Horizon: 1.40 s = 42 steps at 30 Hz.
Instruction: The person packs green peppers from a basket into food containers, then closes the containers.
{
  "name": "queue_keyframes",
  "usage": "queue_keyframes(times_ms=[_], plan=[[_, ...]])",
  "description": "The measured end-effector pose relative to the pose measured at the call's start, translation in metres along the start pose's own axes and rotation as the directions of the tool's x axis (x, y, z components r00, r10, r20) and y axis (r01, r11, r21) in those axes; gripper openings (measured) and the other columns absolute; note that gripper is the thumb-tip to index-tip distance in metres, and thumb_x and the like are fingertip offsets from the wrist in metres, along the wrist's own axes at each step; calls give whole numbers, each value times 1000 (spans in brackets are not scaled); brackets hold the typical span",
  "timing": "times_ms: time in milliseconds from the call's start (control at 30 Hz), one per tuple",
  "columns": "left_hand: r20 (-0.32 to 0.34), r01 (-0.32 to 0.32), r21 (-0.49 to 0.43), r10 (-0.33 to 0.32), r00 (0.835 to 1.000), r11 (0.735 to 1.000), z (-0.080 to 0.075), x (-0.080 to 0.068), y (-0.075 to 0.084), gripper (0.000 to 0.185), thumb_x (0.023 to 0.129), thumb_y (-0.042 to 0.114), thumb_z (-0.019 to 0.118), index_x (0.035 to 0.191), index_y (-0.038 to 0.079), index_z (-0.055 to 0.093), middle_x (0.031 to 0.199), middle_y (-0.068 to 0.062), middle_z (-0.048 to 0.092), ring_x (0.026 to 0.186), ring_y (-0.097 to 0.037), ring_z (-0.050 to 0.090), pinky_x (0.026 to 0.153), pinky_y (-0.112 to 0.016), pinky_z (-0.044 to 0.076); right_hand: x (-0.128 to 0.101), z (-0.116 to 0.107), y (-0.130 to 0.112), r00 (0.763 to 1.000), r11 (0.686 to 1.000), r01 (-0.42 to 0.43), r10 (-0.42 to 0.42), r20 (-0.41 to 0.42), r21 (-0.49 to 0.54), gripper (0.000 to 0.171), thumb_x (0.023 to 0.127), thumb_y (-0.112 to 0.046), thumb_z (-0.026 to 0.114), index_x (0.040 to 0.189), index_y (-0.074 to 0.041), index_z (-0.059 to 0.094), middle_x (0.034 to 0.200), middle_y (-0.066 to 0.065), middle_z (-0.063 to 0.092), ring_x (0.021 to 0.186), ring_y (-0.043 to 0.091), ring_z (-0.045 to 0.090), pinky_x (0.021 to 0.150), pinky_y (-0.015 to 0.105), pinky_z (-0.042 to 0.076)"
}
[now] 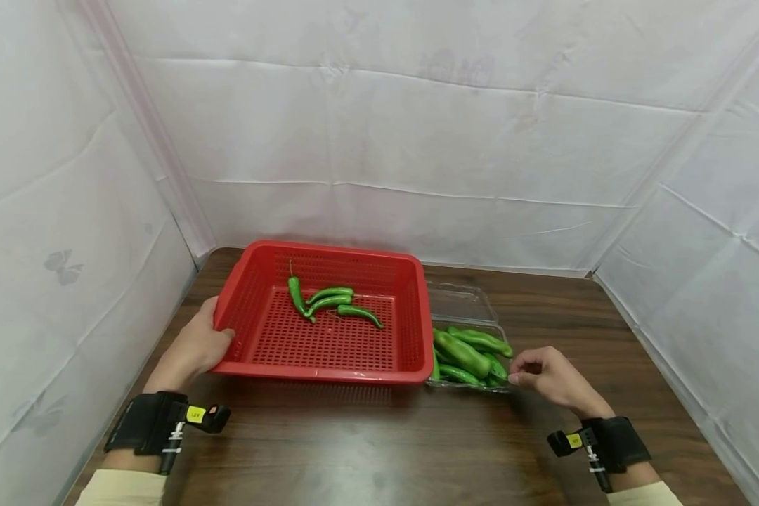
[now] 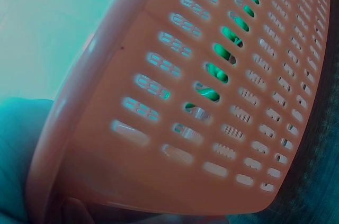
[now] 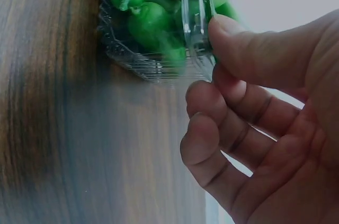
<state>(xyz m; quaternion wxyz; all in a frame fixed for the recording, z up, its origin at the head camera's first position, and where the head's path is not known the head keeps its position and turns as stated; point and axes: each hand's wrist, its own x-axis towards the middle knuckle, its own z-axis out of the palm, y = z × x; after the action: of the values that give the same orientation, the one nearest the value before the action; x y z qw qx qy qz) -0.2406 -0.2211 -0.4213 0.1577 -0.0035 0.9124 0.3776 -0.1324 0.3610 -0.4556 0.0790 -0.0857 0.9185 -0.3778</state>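
Note:
My left hand [image 1: 192, 346] grips the left rim of a red perforated plastic basket [image 1: 322, 374], thumb over the edge. Several slim green chili peppers [image 1: 296, 295] lie on the basket's floor. Close by the left wrist camera is the basket's slotted wall [image 2: 106, 176], with green showing through. Right of it a clear plastic clamshell box [image 1: 460, 306] stands with its lid folded back, full of larger green peppers [image 1: 464, 355]. The basket hides the box's left side in the head view. With thumb and fingertips, my right hand [image 3: 265, 107] pinches the clear rim of the box [image 3: 193, 28].
Both containers are at the back of a dark wood-grain table [image 1: 354, 443]. White sheeting [image 1: 379, 140] rises behind the table and along both sides. The basket's back rim is close to the rear sheet.

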Motion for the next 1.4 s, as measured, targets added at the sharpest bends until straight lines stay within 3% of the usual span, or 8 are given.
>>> queue_keyframes(times_ms=[433, 633, 767, 967, 1067, 1200, 1267, 1400], plan=[[-11, -17, 9, 17, 1000, 1000, 4, 1, 3, 72, 104, 11, 45, 164, -1, 7, 141, -35, 50, 112, -41, 60, 84, -46, 52, -1, -12, -8, 1000, 1000, 3, -3, 1, 7, 7, 95, -16, 75, 97, -11, 79, 88, 3, 72, 74, 9, 62, 66, 27, 52], [-9, -21, -6, 21, 1000, 1000, 10, 1, 8, 71, 104, 10, 43, 165, 0, 8, 141, -33, 53, 108, -36, 64, 83, -42, 52, 14, -25, -37, 993, 990, 111, -114, -25, -81, 7, 97, -11, 72, 97, -10, 78, 86, 4, 74, 70, 9, 62, 62, 26, 50], [-26, -9, 2, 9, 1000, 1000, 8, -1, 7, 70, 104, 10, 43, 165, 0, 8, 140, -33, 53, 109, -36, 63, 84, -43, 51, 56, -30, -84, 972, 956, 235, -235, 19, -177, 8, 98, -10, 71, 97, -13, 78, 83, 1, 72, 67, 4, 58, 62, 26, 49], [-42, -4, 14, 5, 999, 1000, 5, -6, 6, 70, 104, 11, 44, 164, 0, 10, 141, -33, 52, 110, -37, 62, 87, -48, 50, 143, -4, -162, 925, 883, 355, -283, 255, -307, 12, 100, -13, 66, 100, -11, 78, 84, 2, 70, 67, 10, 55, 67, 31, 49], [-40, 10, 3, -10, 999, 1000, 6, -7, 6, 69, 104, 11, 44, 164, 2, 10, 141, -31, 53, 110, -36, 62, 87, -46, 51, 183, 23, -186, 899, 838, 385, -245, 363, -387, 15, 99, -10, 63, 91, -11, 76, 80, -1, 67, 66, 8, 51, 67, 28, 46], [-54, 22, 0, -22, 998, 1000, 6, -8, 8, 68, 104, 12, 43, 164, 3, 12, 139, -30, 55, 109, -35, 62, 86, -45, 50, 226, 63, -199, 888, 785, 362, -126, 443, -503, 36, 97, -1, 56, 64, -14, 48, 63, -5, 34, 59, 8, 24, 60, 26, 28], [-64, 16, 2, -16, 998, 1000, 6, -8, 8, 68, 104, 11, 43, 164, 3, 13, 137, -30, 56, 108, -35, 63, 85, -45, 51, 241, 83, -199, 890, 757, 330, -50, 454, -564, 40, 99, -2, 52, 66, -16, 34, 65, -3, 22, 61, 12, 18, 61, 29, 24], [-75, 6, 2, -6, 997, 1000, 7, -9, 10, 68, 103, 10, 44, 163, 1, 14, 137, -31, 57, 104, -33, 65, 82, -42, 52, 254, 114, -194, 895, 722, 276, 47, 443, -634, 38, 106, -12, 52, 71, -19, 39, 64, -3, 28, 60, 13, 27, 62, 28, 31]])
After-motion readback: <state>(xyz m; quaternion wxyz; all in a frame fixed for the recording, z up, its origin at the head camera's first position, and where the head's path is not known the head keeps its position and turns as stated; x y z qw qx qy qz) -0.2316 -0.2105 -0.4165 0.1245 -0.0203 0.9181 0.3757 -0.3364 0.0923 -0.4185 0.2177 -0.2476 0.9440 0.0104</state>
